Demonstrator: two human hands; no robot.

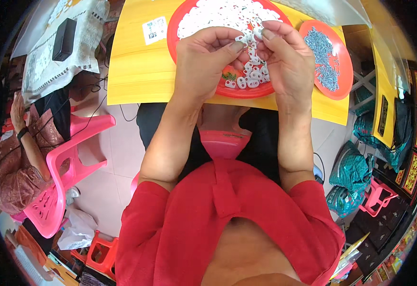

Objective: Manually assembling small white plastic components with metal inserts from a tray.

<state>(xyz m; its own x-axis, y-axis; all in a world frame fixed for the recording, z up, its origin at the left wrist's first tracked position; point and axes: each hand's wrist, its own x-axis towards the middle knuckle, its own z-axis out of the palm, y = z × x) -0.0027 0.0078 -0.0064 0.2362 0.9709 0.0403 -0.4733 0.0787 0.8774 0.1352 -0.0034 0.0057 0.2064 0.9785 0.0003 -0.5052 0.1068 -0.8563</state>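
Both my hands are raised over a round red tray point(171, 40) heaped with small white plastic pieces point(213, 16), several of which show round holes. Between thumb and fingertips, my left hand point(196, 64) pinches a small white piece point(239, 39). Close beside it, fingertips nearly meeting, my right hand point(292, 62) pinches another white piece point(258, 32). More loose pieces point(254, 78) lie below my hands at the tray's near side. To the right, an orange-red plate point(346, 71) holds a spread of thin grey metal nails or screws point(320, 45); which they are, I cannot tell.
The trays stand on a yellow table point(137, 71) with a white label point(154, 30). At left, another person point(27, 143) sits on a pink chair point(82, 128) by a cloth-covered table carrying a black box point(64, 40). Green bags point(351, 167) stand at right.
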